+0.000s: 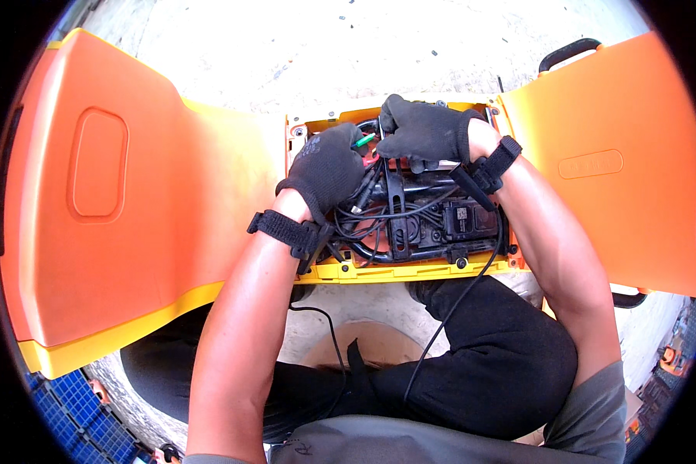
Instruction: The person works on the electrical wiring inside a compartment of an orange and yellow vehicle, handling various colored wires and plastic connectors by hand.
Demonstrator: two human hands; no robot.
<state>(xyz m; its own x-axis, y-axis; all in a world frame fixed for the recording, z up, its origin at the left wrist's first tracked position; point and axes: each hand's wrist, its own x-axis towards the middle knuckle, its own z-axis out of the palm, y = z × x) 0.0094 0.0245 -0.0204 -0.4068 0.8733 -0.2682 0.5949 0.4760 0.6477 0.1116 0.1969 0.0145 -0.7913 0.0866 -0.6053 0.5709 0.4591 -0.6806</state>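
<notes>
A large orange and yellow machine body (pixel 170 201) lies in front of me with an open middle bay (pixel 417 216) full of black cables and black parts. My left hand (pixel 329 166), in a black glove, is closed on a small tool with a green handle (pixel 363 141) at the bay's top left. My right hand (pixel 421 131), also gloved, grips a part at the bay's top edge, right beside the left hand. Both wrists wear black straps with thin cables running down toward my body.
An orange panel with a black handle (pixel 568 52) spreads to the right, another with a raised oval (pixel 97 166) to the left. Pale concrete ground (pixel 325 46) lies beyond. My black-trousered knees (pixel 479 363) sit below the bay. Blue grating (pixel 69 417) shows at lower left.
</notes>
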